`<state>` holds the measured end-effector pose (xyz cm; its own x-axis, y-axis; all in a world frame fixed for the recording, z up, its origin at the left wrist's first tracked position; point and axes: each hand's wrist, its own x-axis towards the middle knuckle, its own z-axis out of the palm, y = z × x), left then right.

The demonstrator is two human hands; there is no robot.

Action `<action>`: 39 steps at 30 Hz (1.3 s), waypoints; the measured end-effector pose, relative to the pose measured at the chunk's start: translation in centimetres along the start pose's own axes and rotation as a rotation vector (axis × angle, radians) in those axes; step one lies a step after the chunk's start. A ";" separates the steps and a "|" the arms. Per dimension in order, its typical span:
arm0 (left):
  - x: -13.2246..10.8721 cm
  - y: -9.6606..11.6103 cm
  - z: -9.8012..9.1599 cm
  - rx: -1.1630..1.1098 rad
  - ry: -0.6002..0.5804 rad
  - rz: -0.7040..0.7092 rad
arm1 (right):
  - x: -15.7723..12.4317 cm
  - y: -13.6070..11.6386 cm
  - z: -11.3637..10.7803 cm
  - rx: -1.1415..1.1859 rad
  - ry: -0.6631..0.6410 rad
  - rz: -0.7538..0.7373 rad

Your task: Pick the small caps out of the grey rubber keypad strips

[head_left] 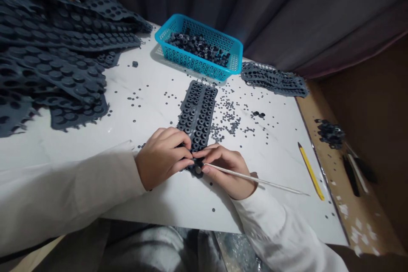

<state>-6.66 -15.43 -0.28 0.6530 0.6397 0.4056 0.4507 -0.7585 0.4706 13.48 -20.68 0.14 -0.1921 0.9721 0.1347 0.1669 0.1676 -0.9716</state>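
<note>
Rubber strip (197, 112) of moulded rings lies lengthwise on white table (270, 157); left hand (162, 157) pinches its near end, right hand (228, 170) grips thin rod (255, 179), tip at a ring. Step underway: likely poking rings free. Next calls for steady aim. Beyond, blue basket (234, 53) holds loose rings.

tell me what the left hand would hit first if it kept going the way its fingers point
Probably the right hand: the left hand points rightward across the rubber strip, and their fingertips nearly meet there.
</note>
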 end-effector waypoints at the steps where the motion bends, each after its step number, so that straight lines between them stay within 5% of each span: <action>1: 0.0 0.0 0.0 0.006 0.006 0.000 | 0.0 0.0 0.0 0.007 0.000 0.003; 14: 0.1 0.1 0.0 0.040 0.037 0.001 | 0.0 0.5 -0.1 -0.026 -0.043 -0.028; 24: 0.1 0.1 0.1 0.108 0.019 0.024 | -0.1 0.7 0.0 0.005 -0.097 0.093; 39: -0.1 -0.1 -0.1 0.044 0.020 0.003 | 0.2 0.4 0.0 -0.127 -0.064 -0.090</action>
<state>-6.80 -15.40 -0.31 0.6423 0.6391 0.4231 0.4752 -0.7652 0.4344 13.56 -20.42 -0.24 -0.2724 0.9404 0.2035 0.2666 0.2770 -0.9231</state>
